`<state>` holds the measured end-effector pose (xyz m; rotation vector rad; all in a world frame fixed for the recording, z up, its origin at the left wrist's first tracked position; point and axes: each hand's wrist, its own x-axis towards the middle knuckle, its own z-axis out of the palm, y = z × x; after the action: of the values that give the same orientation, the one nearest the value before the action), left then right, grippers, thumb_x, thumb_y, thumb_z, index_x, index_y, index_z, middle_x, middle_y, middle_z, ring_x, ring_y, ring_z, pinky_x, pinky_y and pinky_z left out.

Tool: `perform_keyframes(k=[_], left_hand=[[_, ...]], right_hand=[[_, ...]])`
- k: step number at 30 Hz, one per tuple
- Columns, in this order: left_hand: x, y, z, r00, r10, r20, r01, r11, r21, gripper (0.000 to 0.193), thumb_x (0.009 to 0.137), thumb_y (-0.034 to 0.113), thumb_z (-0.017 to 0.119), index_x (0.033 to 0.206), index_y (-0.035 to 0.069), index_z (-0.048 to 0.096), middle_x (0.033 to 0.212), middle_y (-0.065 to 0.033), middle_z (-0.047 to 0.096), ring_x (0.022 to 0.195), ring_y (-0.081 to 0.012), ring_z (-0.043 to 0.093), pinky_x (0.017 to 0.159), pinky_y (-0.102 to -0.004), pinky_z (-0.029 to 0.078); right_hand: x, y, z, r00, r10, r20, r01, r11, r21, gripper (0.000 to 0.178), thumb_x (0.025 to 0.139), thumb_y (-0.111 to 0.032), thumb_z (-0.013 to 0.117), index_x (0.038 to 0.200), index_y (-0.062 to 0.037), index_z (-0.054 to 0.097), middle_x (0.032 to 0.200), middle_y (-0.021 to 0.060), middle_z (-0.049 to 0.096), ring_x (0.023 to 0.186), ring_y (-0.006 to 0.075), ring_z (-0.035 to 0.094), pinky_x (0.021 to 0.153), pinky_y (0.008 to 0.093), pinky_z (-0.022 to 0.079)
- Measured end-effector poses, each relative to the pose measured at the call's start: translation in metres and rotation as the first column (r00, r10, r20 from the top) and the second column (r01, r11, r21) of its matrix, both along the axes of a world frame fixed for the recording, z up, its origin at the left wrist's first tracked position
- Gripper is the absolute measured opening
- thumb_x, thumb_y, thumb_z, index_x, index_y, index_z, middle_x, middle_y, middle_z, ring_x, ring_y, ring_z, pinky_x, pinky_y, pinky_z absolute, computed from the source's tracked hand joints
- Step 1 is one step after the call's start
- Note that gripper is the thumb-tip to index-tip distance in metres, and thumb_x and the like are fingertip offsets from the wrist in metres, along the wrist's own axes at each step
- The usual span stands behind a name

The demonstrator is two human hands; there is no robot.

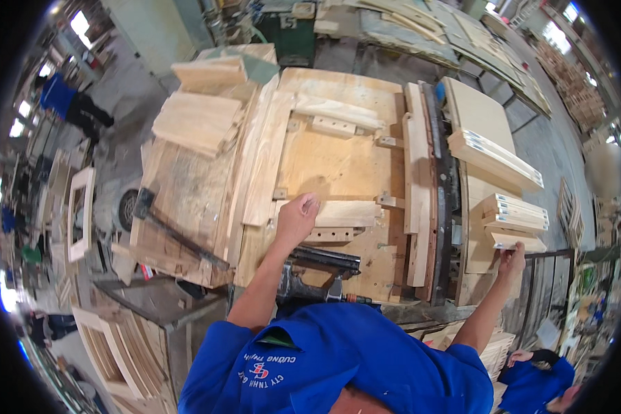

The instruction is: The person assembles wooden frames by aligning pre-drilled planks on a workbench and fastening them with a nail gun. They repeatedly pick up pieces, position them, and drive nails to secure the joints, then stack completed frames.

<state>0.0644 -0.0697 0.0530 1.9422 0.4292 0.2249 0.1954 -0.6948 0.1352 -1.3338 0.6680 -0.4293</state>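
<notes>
A pale wooden frame lies in the jig on the plywood bench (324,162): a long left stile (272,148), a far rail (338,110) and a near rail (345,212). Over the near rail's left end, by the stile, is my left hand (298,215), its fingers curled closed; anything inside them is hidden. My right hand (510,258) reaches to the right-hand table and grips the near end of a wooden rail (521,239). Just beyond it lie several stacked rails (516,212). A black nail gun (323,261) rests between my body and the frame.
A dark-headed hammer (145,203) lies on the left bench, below stacked boards (196,121). A dark metal bar (440,200) runs between the bench and the right table (486,114). Another stack of rails (497,159) sits there. Other people in blue are farther off.
</notes>
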Motion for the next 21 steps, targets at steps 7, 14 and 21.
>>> perform_keyframes(k=[7, 14, 21], left_hand=[[-0.015, -0.021, 0.02, 0.999, 0.031, -0.025, -0.033, 0.997, -0.071, 0.035, 0.1, 0.023, 0.069, 0.125, 0.0, 0.072, 0.109, -0.0198, 0.078, 0.1, -0.026, 0.077, 0.086, -0.0354, 0.058], [0.021, -0.086, 0.093, 0.93, -0.322, 0.177, 0.354, 0.915, -0.193, 0.034, 0.107, 0.022, 0.064, 0.134, 0.002, 0.068, 0.117, -0.0083, 0.077, 0.103, -0.0114, 0.069, 0.092, -0.0299, 0.056], [0.017, -0.102, 0.117, 0.773, -0.419, 0.477, 0.529, 0.84, -0.12, 0.034, 0.106, 0.033, 0.063, 0.112, 0.0, 0.067, 0.092, -0.0141, 0.071, 0.082, -0.0211, 0.064, 0.075, -0.0379, 0.052]], right_hand=[[-0.073, 0.041, 0.014, 0.955, -0.018, 0.296, 0.054, 0.992, -0.114, 0.03, 0.103, -0.012, 0.059, 0.128, 0.0063, 0.062, 0.114, 0.0117, 0.069, 0.101, 0.0208, 0.068, 0.091, 0.0374, 0.057], [-0.053, 0.173, 0.06, 0.822, 0.381, 0.424, -0.244, 0.907, -0.343, 0.027, 0.104, -0.014, 0.06, 0.126, 0.0022, 0.064, 0.11, 0.0069, 0.065, 0.096, 0.012, 0.059, 0.08, 0.0283, 0.05], [-0.084, 0.317, 0.059, 0.62, 0.708, 0.339, -0.683, 0.699, -0.212, 0.079, 0.093, -0.036, 0.08, 0.151, 0.0061, 0.047, 0.147, 0.0257, 0.054, 0.125, 0.0368, 0.058, 0.106, 0.0498, 0.048]])
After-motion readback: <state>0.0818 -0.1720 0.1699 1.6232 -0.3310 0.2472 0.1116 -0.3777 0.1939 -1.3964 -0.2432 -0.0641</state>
